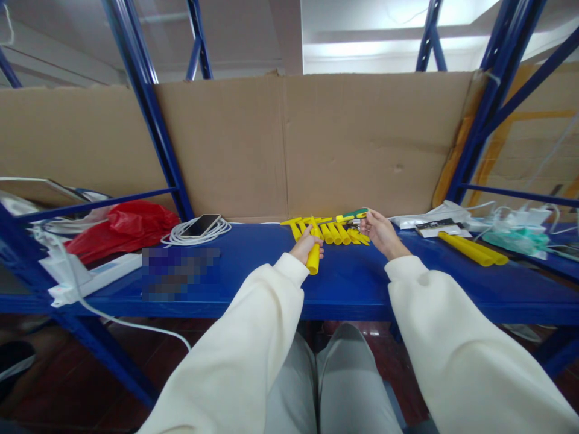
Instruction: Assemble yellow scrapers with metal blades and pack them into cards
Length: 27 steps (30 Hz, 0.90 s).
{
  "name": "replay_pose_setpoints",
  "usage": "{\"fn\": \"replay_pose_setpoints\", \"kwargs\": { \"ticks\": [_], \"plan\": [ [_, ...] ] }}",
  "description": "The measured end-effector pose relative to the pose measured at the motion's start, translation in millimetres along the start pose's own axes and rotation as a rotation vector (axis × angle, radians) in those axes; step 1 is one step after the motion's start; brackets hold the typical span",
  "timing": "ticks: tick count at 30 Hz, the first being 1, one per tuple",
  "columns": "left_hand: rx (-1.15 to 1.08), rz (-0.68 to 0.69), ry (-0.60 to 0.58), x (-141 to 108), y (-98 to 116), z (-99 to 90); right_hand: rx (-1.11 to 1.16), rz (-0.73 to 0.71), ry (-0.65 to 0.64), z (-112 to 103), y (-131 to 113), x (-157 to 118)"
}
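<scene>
My left hand is closed around a yellow plastic tube, its wide end tilted down towards me and a narrow tip showing above my fingers. Beyond it, several more yellow tubes lie in a row, with small flat yellow pieces at their right end. My right hand is raised beside these pieces, thumb and fingers drawn together in a pinch. What sits between the fingertips is too small to make out. Just behind them is a slim green-and-yellow handled item; whether my fingers touch it, I cannot tell.
A blue shelf top is backed by a cardboard panel between blue posts. At left are a coiled white cable with a phone, a red bag and a power strip. Two longer yellow tubes lie at right.
</scene>
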<state>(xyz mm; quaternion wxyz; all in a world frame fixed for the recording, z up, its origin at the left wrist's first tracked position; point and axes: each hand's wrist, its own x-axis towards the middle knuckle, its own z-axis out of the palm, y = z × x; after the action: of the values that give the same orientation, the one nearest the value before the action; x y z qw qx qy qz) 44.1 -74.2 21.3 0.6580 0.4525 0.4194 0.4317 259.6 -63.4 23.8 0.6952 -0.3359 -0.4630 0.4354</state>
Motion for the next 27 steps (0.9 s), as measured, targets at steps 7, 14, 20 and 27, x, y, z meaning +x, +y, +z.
{"fn": "replay_pose_setpoints", "kwargs": {
  "ticks": [7, 14, 20, 27],
  "plan": [
    [0.013, 0.009, -0.018, -0.8, 0.1, 0.2, -0.028, -0.004, 0.100, -1.0, 5.1, 6.0],
    [0.024, -0.004, -0.015, 0.2, 0.6, -0.8, -0.067, -0.015, 0.092, -1.1, 4.3, 4.0],
    [0.029, -0.008, 0.014, -4.9, 3.4, 1.5, -0.002, -0.002, -0.003, 1.0, 0.6, 1.1],
    [0.034, -0.002, -0.016, -6.3, 2.9, 2.0, 0.023, -0.005, 0.086, 0.5, 3.4, 4.4]
  ]
}}
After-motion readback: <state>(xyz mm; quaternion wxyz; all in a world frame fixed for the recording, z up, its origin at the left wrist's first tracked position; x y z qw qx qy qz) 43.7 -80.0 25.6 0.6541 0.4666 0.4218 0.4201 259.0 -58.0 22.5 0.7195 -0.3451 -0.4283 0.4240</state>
